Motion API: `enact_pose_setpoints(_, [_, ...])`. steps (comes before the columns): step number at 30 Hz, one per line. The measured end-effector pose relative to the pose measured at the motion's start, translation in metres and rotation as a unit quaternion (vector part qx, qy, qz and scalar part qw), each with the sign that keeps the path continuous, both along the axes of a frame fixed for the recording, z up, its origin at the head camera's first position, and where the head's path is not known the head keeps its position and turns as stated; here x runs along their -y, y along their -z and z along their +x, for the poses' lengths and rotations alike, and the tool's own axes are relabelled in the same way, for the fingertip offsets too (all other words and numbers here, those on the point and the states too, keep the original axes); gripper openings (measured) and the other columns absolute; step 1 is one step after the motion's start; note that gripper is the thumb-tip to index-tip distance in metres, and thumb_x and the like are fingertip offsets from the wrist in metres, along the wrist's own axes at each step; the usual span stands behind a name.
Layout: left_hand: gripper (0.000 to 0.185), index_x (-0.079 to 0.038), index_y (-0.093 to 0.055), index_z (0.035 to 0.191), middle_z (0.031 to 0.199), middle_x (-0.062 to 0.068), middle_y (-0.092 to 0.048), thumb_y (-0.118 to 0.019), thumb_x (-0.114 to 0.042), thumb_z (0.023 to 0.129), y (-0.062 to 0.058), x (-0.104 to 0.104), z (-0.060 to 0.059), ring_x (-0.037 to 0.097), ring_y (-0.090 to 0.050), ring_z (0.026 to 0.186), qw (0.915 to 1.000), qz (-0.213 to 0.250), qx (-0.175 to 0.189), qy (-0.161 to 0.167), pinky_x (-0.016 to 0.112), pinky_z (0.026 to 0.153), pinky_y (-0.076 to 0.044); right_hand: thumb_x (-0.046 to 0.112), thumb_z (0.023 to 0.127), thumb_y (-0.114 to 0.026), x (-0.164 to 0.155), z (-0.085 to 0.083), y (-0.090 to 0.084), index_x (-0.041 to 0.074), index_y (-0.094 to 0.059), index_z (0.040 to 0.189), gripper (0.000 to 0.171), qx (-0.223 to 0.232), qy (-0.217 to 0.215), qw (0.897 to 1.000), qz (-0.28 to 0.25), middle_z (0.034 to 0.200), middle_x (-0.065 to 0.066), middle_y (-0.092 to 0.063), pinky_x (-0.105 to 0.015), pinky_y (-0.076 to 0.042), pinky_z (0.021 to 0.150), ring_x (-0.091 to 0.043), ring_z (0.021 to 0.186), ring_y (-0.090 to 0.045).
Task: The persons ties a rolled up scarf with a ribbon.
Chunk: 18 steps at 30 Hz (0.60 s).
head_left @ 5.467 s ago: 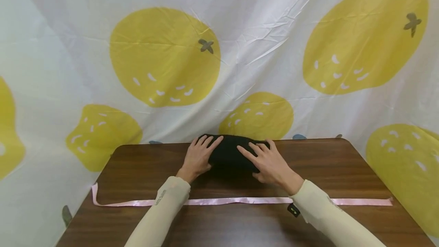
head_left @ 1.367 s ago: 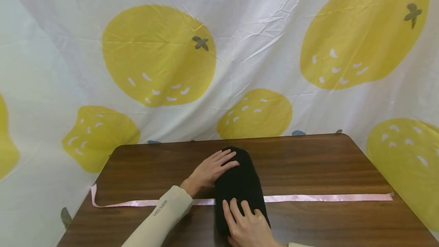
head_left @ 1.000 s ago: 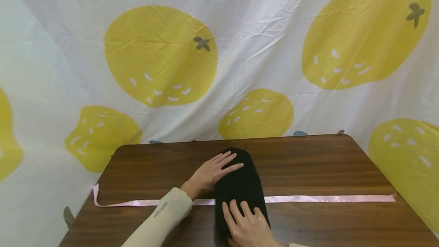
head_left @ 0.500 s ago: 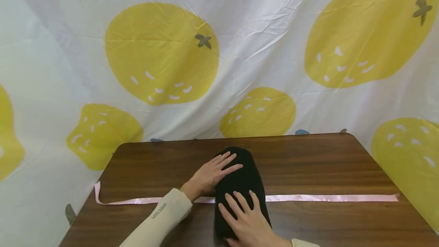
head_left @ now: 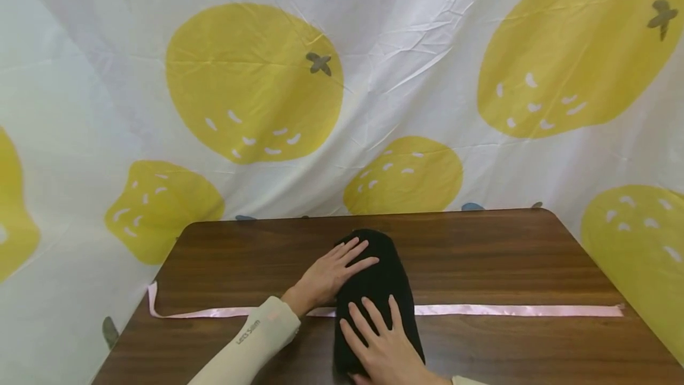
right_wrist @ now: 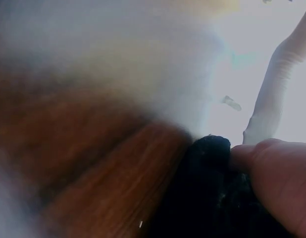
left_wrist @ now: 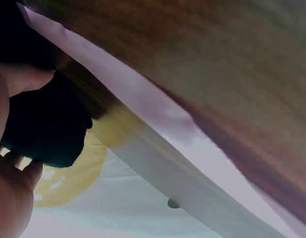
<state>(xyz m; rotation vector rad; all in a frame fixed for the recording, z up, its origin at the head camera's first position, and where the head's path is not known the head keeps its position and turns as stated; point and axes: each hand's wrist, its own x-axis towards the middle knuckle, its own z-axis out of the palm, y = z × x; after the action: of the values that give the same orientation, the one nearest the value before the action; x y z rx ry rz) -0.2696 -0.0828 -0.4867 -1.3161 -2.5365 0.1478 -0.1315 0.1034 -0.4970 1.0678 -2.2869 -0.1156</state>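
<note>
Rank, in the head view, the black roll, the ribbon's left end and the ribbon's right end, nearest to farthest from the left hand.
1. Black roll: the left hand rests on its far part.
2. Ribbon's left end: at the table's left edge.
3. Ribbon's right end: at the right edge, farthest.
</note>
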Motion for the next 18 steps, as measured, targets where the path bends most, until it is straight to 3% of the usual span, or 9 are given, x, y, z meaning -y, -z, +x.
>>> enact_pose_setpoints(13, [0.095, -0.030, -0.020, 0.157, 0.165, 0.008, -0.017, -0.076, -0.051, 0.083, -0.0004, -0.0006, -0.0005, 0.027, -0.017, 0.151, 0.9999, -0.004, 0.010, -0.005, 0.041, 0.118, -0.027, 0.072, 0.067, -0.073, 0.0006, 0.0002, -0.0013, 0.018, -0.063, 0.128, 0.083, -0.015, 0.001, 1.000, 0.004, 0.137, -0.012, -0.055, -0.068, -0.042, 0.090, -0.037, 0.125, -0.047])
enact_pose_setpoints(18, [0.095, -0.029, -0.021, 0.157, 0.164, 0.008, -0.019, -0.080, -0.035, 0.083, -0.0007, 0.0009, -0.0021, 0.028, -0.020, 0.151, 1.0000, -0.006, 0.005, 0.001, 0.042, 0.118, -0.028, 0.072, 0.067, -0.073, 0.0005, 0.0005, -0.0029, 0.018, -0.062, 0.129, 0.082, -0.009, 0.000, 1.000, 0.004, 0.137, -0.012, -0.055, -0.068, -0.042, 0.091, -0.037, 0.126, -0.047])
